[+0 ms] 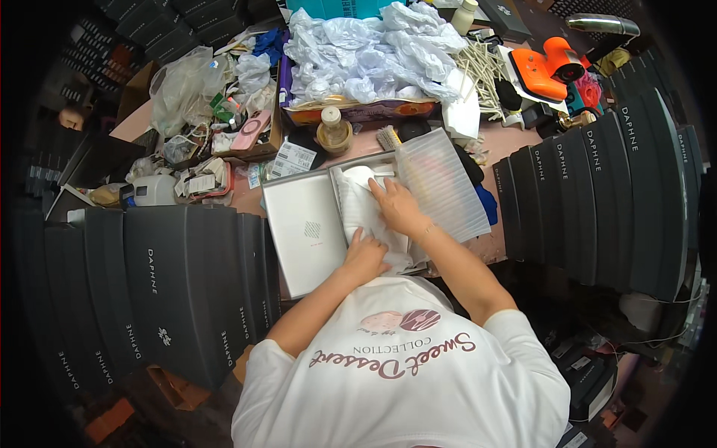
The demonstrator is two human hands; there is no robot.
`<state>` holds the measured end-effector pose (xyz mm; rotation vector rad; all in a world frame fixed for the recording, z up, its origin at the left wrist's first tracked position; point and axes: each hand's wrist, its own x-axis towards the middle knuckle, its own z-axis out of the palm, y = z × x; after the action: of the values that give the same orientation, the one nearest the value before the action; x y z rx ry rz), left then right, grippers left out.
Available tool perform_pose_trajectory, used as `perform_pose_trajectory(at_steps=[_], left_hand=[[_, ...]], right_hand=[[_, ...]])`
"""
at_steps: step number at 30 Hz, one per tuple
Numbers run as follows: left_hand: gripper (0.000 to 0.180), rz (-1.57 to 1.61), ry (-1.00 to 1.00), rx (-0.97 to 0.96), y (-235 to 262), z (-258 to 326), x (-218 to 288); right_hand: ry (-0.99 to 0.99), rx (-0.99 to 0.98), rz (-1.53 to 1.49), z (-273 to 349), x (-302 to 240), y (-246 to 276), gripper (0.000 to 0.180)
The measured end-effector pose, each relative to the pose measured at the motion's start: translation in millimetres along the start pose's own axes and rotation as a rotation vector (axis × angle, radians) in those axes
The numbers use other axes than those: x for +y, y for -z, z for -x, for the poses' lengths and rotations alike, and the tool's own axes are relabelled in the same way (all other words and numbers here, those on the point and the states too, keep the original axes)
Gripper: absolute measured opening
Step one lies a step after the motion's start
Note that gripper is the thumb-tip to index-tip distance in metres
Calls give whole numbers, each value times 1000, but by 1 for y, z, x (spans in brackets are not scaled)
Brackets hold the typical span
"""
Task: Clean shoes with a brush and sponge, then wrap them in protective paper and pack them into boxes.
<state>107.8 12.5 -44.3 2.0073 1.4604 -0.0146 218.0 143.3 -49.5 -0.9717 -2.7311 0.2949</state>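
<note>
Left hand [367, 257] and right hand [397, 206] touch white wrapping [357, 200], perhaps paper.

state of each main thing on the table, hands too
Grey rectangular cardboard box: open
Long white bundle: wrapped, in that box
Translucent ribbed plastic sheet: spread out
Round amber jar: capped, upright
Purple cardboard box: open, heaped full
Left hand: touching bundle
Right hand: touching bundle

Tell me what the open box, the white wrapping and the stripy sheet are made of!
Open box: probably cardboard, matt white inside, with flat, stiff-looking walls. White wrapping: thin paper or foam, can't tell which; dull-looking, softly creased. Stripy sheet: likely plastic, satiny; colours show faintly through.
</note>
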Motion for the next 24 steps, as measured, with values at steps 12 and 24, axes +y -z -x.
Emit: perform_pose_trajectory(at_steps=[12,24], left_hand=[[49,864,96,828,94,54,-35],[74,2218,181,241,54,62,5]], right_hand=[[8,-409,-654,-14,39,135,47],[379,-5,-369,5,-81,114,39]])
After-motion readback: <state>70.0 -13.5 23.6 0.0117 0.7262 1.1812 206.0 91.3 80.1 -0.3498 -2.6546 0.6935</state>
